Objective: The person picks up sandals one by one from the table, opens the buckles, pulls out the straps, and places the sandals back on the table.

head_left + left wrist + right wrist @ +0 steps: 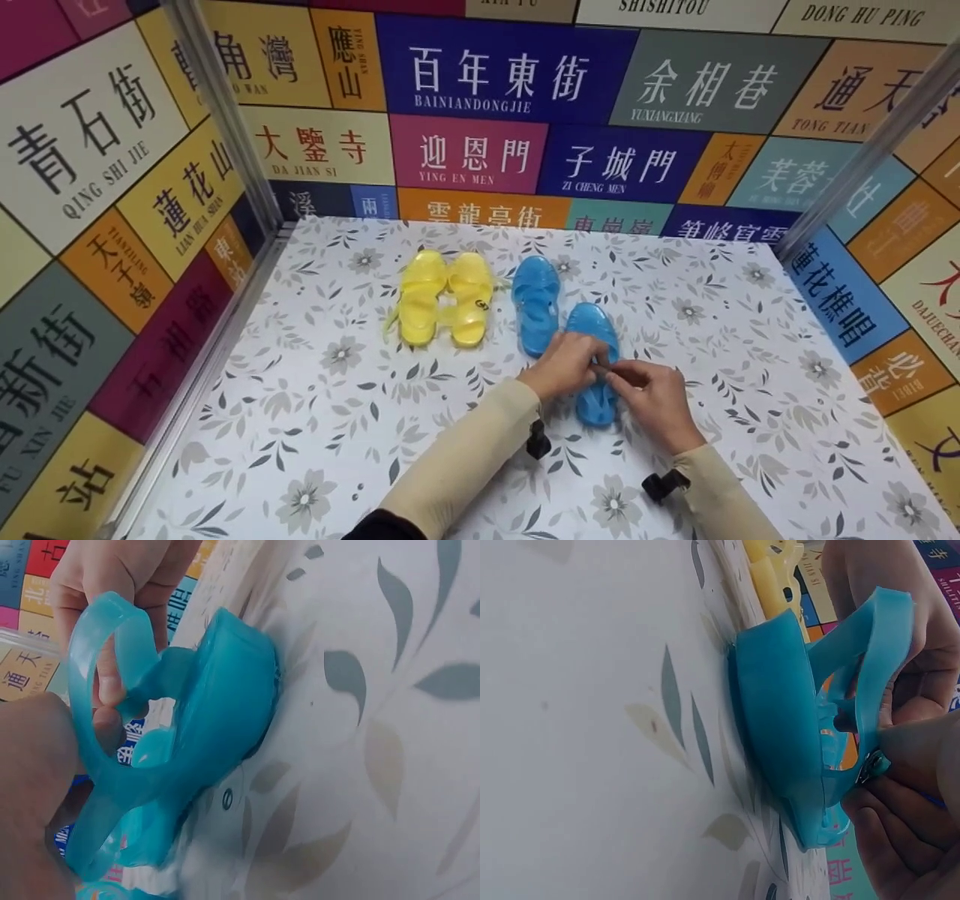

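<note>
A blue jelly sandal [596,411] lies sole down on the table, toe pointing away, and both hands meet over its ankle strap [891,637]. My left hand [566,364] holds the strap from the left, its fingers partly hidden behind it in the wrist views. From the right, my right hand [656,394] pinches the strap end by a small metal buckle [871,765] between thumb and fingers. The matching blue sandal [535,300] lies just left of the hands. Farther left, a pair of yellow sandals [424,300] sits side by side.
The table [337,435] wears a white cover with grey flowers and leaves. Panels printed with coloured street-name blocks [510,67] stand behind and on both sides, joined by metal corner posts [232,112]. A black wrist mount [664,486] sits on the right sleeve.
</note>
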A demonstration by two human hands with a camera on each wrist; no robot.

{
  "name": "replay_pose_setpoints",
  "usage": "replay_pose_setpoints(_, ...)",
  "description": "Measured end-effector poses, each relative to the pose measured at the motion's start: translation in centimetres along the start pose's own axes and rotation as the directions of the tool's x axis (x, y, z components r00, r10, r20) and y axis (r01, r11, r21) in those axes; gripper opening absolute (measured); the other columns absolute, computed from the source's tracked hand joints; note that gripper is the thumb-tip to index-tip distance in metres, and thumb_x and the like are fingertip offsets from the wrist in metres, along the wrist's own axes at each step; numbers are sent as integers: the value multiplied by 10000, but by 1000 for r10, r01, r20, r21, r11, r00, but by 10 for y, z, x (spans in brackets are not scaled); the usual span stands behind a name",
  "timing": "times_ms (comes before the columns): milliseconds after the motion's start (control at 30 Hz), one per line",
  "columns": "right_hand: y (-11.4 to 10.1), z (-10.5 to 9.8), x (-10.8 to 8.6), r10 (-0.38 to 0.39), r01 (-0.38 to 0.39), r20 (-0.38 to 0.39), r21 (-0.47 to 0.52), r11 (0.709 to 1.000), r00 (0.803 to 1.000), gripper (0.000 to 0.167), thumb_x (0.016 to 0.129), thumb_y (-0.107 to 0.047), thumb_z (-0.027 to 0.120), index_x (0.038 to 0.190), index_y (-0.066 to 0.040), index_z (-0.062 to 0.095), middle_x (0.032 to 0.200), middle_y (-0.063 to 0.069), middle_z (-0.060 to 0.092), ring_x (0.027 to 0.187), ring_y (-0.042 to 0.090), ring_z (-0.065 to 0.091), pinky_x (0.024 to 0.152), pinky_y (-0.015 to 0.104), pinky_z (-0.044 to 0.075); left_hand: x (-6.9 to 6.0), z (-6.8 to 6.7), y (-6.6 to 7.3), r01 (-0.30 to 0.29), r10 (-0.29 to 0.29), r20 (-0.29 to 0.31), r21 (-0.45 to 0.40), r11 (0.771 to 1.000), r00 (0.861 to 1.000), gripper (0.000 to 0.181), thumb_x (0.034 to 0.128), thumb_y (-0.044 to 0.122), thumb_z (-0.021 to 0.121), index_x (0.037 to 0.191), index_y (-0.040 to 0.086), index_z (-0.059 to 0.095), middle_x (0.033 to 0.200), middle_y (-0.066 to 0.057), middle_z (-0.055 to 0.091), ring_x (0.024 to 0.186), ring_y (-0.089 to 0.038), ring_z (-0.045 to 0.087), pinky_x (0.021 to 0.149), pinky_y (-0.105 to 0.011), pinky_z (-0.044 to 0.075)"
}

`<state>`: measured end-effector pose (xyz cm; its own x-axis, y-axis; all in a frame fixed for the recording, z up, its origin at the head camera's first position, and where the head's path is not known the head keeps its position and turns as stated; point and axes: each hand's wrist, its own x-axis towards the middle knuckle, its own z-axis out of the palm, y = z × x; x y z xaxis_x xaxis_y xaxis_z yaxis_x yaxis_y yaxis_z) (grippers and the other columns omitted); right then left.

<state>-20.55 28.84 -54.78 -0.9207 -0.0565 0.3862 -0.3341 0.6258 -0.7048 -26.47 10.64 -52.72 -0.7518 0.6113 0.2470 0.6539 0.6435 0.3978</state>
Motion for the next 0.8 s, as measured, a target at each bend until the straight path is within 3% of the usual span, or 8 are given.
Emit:
replay_pose_setpoints(67, 1, 0, -1, -6, 6, -5, 10, 1000, 1000, 118, 883, -112, 858, 998, -102, 837, 928, 16, 810, 805, 92, 744, 727, 108, 543, -1, 1, 0, 25, -26, -19, -64, 998, 999, 153, 843, 70, 780, 886, 217, 784, 906, 127, 751, 893, -81, 666, 875, -328, 491)
replay_pose_setpoints(233, 3, -2, 0, 5, -5, -9, 22, 1000, 1000, 116, 878, -87, 857, 990, -69, 831, 897, 31, 807, 773, 79, 737, 705, 108, 541, -1, 4, -1, 53, -61, -47, -173, 984, 997, 143, 842, 48, 736, 832, 191, 740, 852, 100, 735, 850, -83, 640, 966, -398, 511)
replay_pose_setpoints(367, 4, -4, -1, 34, -34, -13, 17, 999, 999, 131, 875, -71, 854, 999, -36, 825, 899, 48, 805, 778, 65, 730, 716, 92, 526, -1, 2, -8, 113, -132, -62, -237, 965, 989, 160, 886, 7, 694, 832, 155, 666, 830, 40, 691, 775, -107, 590, 795, -269, 523)
replay_pose_setpoints(467, 5, -6, -2, 53, -52, -22, 22, 998, 998, 135, 870, -64, 857, 996, -30, 825, 899, 48, 805, 782, 52, 726, 720, 84, 520, -2, -1, -12, 110, -127, -50, -260, 959, 991, 176, 914, -12, 691, 849, 141, 636, 853, 24, 672, 774, -106, 583, 686, -198, 479)
replay_pose_setpoints(633, 6, -6, -1, 26, -25, -29, 21, 999, 999, 142, 867, -57, 859, 997, -13, 821, 901, 58, 807, 788, 42, 726, 724, 82, 523, -3, -4, -11, 7, -12, -23, -173, 985, 1000, 68, 975, 116, 713, 931, 164, 697, 951, 60, 732, 862, -78, 657, 743, -181, 518)
replay_pose_setpoints(800, 6, -2, -2, 39, -38, -4, 27, 999, 999, 153, 894, -69, 837, 1036, -17, 813, 939, 62, 805, 817, 76, 735, 726, 91, 533, -6, -3, -8, -10, 9, -40, -12, 1000, 999, 66, 975, 221, 757, 1013, 195, 804, 1016, 77, 778, 971, -97, 712, 906, -234, 550)
